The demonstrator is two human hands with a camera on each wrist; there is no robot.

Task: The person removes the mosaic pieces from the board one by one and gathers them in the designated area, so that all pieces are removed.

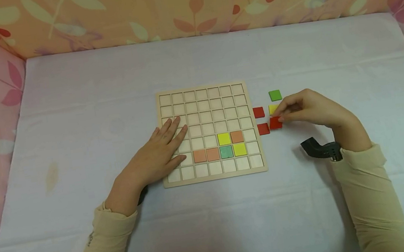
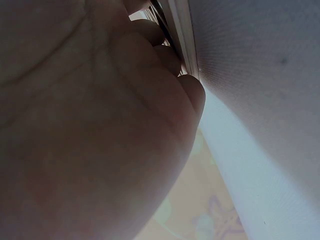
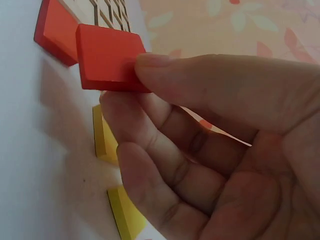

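Note:
My right hand [image 1: 309, 109] pinches a red square tile [image 1: 275, 123] between thumb and fingertips, just right of the board. In the right wrist view, the thumb lies over one corner of this red tile [image 3: 106, 56], which is raised off the cloth. My left hand [image 1: 156, 155] rests with straight, spread fingers on the left part of the wooden grid board [image 1: 216, 179]. In the board's lower half sit yellow tiles [image 1: 223, 139], orange tiles [image 1: 199, 156] and one teal tile [image 1: 226, 152]. The palm fills most of the left wrist view, beside the board's edge [image 2: 185, 35].
Two red tiles [image 1: 259, 112] lie along the board's right edge. A yellow tile [image 1: 273, 109] is partly covered by the right fingertips, with a green tile [image 1: 275, 95] behind it. White cloth [image 1: 215, 226] covers the table, and patterned fabric [image 1: 156, 8] stands around it.

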